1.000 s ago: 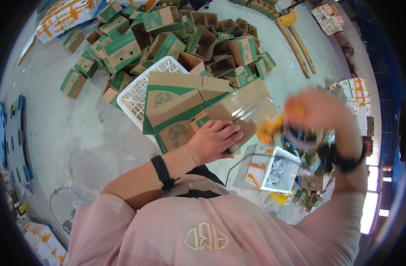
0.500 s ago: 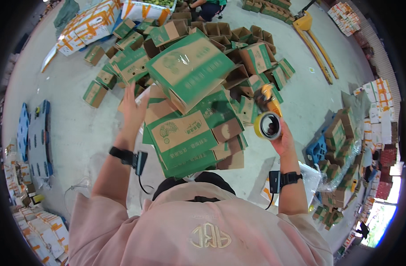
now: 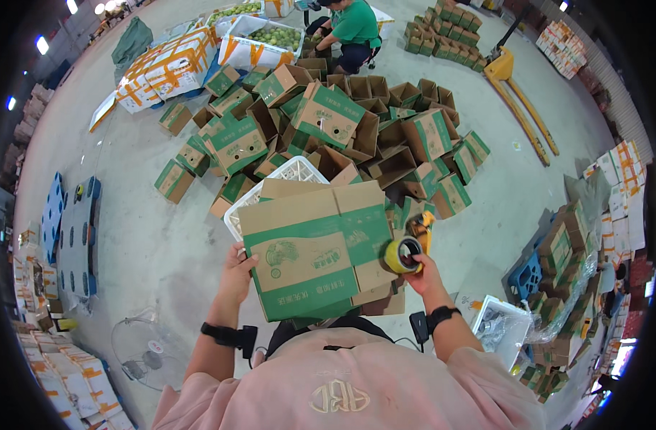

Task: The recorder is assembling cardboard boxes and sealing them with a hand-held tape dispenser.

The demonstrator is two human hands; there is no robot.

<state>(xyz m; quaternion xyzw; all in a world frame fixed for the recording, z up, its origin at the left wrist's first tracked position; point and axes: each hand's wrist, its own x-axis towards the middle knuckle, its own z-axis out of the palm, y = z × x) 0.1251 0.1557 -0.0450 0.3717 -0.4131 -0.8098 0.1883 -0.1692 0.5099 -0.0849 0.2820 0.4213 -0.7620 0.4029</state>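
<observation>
In front of me lies a flattened cardboard box point(image 3: 306, 251), brown with green bands, above other flat cardboard sheets. My left hand point(image 3: 236, 275) pinches its left edge, thumb on top. My right hand point(image 3: 423, 275) grips a tape dispenser point(image 3: 420, 228) with orange parts, close to the right edge of the flat box. The dispenser carries a large roll of tape point(image 3: 402, 255). Under the far side of the sheets shows a white plastic basket point(image 3: 299, 169). Beyond it, a folded green-and-brown box point(image 3: 329, 115) rests on the heap.
A large heap of open boxes point(image 3: 235, 143) fills the floor ahead. Behind it a person in green point(image 3: 353, 29) crouches near a crate of green fruit point(image 3: 271, 36). A yellow pallet jack point(image 3: 518, 100) stands far right; blue pallets point(image 3: 77, 236) lie left. A white bin point(image 3: 501, 326) is at right.
The folded box has left the space above the sheets and now lies on the heap. My left hand has come down onto the flat box's edge. My right hand moved inward with the dispenser.
</observation>
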